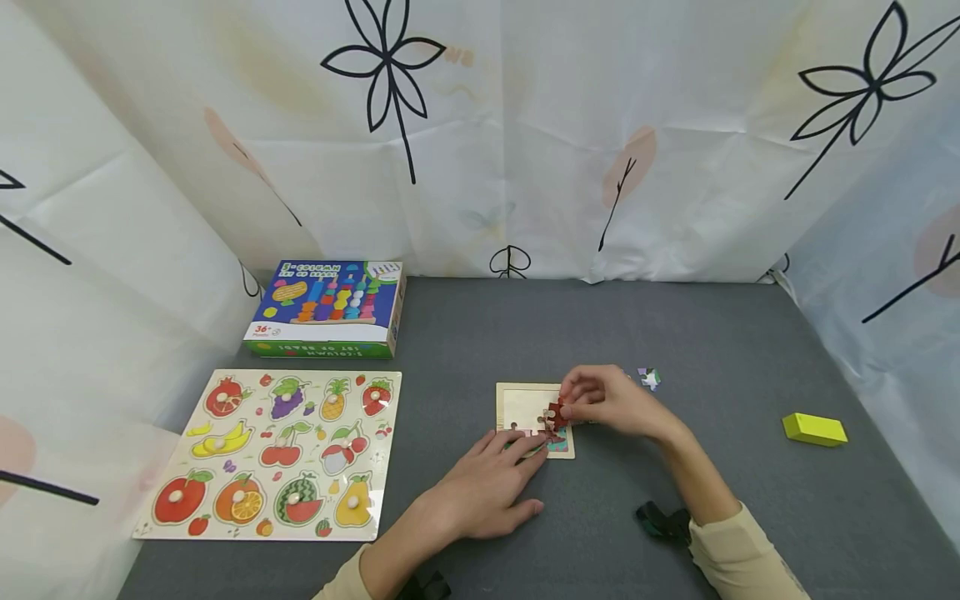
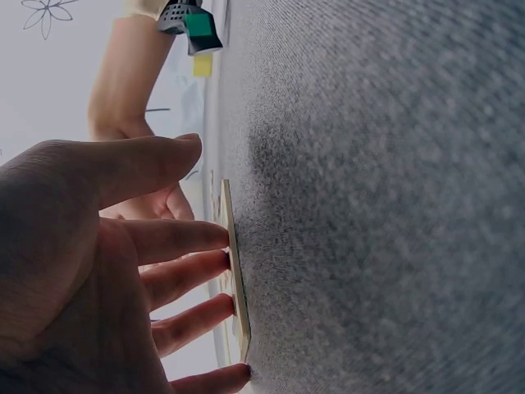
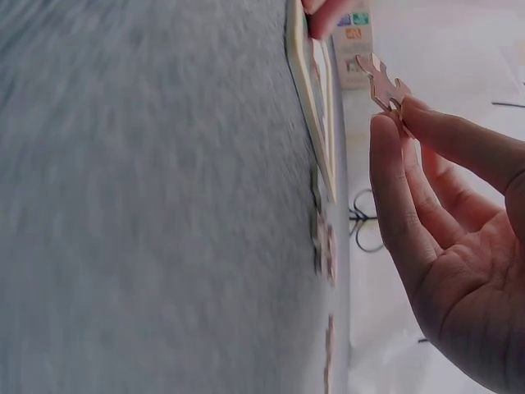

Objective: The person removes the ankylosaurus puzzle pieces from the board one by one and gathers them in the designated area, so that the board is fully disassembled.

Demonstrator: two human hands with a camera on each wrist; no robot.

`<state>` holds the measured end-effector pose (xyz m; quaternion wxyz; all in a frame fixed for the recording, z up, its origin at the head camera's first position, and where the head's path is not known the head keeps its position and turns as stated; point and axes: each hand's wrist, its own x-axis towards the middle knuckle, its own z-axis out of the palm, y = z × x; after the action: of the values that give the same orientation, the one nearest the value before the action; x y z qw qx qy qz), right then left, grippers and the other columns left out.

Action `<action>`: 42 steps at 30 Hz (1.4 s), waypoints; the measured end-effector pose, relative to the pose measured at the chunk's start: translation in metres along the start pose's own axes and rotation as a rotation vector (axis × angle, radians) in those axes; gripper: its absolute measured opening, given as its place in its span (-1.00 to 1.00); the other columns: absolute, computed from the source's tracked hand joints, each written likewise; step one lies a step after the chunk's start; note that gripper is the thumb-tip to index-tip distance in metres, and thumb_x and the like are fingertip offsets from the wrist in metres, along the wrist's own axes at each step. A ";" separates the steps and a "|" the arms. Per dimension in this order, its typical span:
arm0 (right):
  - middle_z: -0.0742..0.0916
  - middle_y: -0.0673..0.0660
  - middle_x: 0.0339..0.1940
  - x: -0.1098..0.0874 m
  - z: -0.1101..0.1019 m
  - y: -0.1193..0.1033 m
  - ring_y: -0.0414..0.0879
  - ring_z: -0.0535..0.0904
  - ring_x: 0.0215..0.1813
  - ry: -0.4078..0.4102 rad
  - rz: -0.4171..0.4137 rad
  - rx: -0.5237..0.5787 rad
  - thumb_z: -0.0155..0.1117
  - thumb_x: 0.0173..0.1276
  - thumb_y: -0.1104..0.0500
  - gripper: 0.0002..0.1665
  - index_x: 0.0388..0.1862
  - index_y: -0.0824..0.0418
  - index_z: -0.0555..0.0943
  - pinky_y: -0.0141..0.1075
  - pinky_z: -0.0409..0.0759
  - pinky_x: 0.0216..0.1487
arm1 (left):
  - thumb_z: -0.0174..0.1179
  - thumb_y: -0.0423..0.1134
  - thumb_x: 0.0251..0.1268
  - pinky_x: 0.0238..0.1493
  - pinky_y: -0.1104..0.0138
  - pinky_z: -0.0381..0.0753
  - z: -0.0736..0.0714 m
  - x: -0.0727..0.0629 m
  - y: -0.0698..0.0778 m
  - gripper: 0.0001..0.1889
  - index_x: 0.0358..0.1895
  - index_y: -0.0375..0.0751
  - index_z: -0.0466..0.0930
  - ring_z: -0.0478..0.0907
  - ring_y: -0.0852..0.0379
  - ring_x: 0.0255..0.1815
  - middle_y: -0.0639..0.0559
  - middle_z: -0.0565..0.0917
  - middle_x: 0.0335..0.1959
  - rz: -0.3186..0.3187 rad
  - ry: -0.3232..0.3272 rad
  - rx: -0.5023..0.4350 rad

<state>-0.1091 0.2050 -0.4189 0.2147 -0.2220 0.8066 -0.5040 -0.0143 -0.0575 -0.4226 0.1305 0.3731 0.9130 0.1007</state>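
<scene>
A small wooden puzzle board (image 1: 517, 387) lies on the grey table, with several joined reddish pieces in its lower right part and bare wood elsewhere. My right hand (image 1: 618, 404) pinches a jigsaw piece (image 3: 381, 86) between thumb and index finger. In the right wrist view that piece is raised above the board's level; in the head view it overlaps the board's right side. My left hand (image 1: 491, 487) lies with fingers spread over the board's lower left edge. In the left wrist view its fingertips (image 2: 217, 235) touch the board's edge, thumb apart. Those fingers hide part of the picture.
Loose jigsaw pieces (image 1: 649, 379) lie right of the board, partly behind my right hand. A fruit peg puzzle (image 1: 251, 446) lies at the left, with a blue and green toy box (image 1: 322, 312) behind it. At the right is a yellow block (image 1: 814, 429). White curtains (image 1: 555, 167) enclose the table.
</scene>
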 end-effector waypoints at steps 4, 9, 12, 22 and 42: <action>0.80 0.29 -0.17 -0.010 -0.010 0.003 -0.22 0.77 -0.21 0.023 0.006 -0.004 0.47 0.48 0.31 -0.78 0.01 0.38 0.67 -0.25 0.82 -0.12 | 0.18 0.17 0.63 0.69 -0.12 0.37 0.000 0.000 0.000 -0.31 0.67 -0.01 0.37 0.27 0.03 0.72 0.20 0.29 0.74 0.004 0.001 -0.001; 0.80 0.29 -0.18 -0.021 -0.021 0.005 -0.23 0.76 -0.22 0.058 0.028 0.000 0.48 0.47 0.31 -0.77 0.00 0.40 0.67 -0.31 0.81 -0.12 | 0.16 0.19 0.64 0.70 -0.12 0.36 0.001 0.000 -0.001 -0.30 0.68 0.00 0.36 0.26 0.03 0.73 0.20 0.28 0.75 0.002 -0.008 -0.006; 0.80 0.29 -0.18 -0.027 -0.028 0.007 -0.22 0.78 -0.22 0.076 0.037 0.001 0.48 0.46 0.32 -0.77 -0.01 0.41 0.67 -0.29 0.82 -0.13 | 0.16 0.19 0.65 0.70 -0.12 0.35 0.000 0.000 -0.001 -0.30 0.69 0.00 0.35 0.25 0.03 0.73 0.20 0.27 0.75 -0.001 -0.011 -0.014; 0.82 0.25 -0.14 -0.042 -0.048 0.017 -0.23 0.78 -0.19 0.116 0.089 -0.064 0.49 0.47 0.27 -0.76 0.02 0.37 0.72 -0.35 0.78 -0.14 | 0.15 0.19 0.65 0.71 -0.11 0.34 0.002 0.000 -0.001 -0.31 0.69 0.02 0.35 0.24 0.04 0.74 0.21 0.24 0.77 0.005 -0.012 -0.010; 0.84 0.28 -0.12 -0.045 -0.061 0.033 -0.32 0.72 -0.26 0.064 0.135 -0.135 0.36 0.54 0.34 -0.73 0.12 0.50 0.72 -0.37 0.76 -0.21 | 0.16 0.18 0.65 0.71 -0.13 0.33 0.001 0.000 -0.001 -0.31 0.68 0.01 0.35 0.24 0.03 0.74 0.20 0.24 0.77 0.005 -0.013 -0.026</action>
<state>-0.1120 0.2876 -0.4190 0.2069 -0.1649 0.8584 -0.4395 -0.0145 -0.0582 -0.4239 0.1412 0.3743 0.9098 0.1102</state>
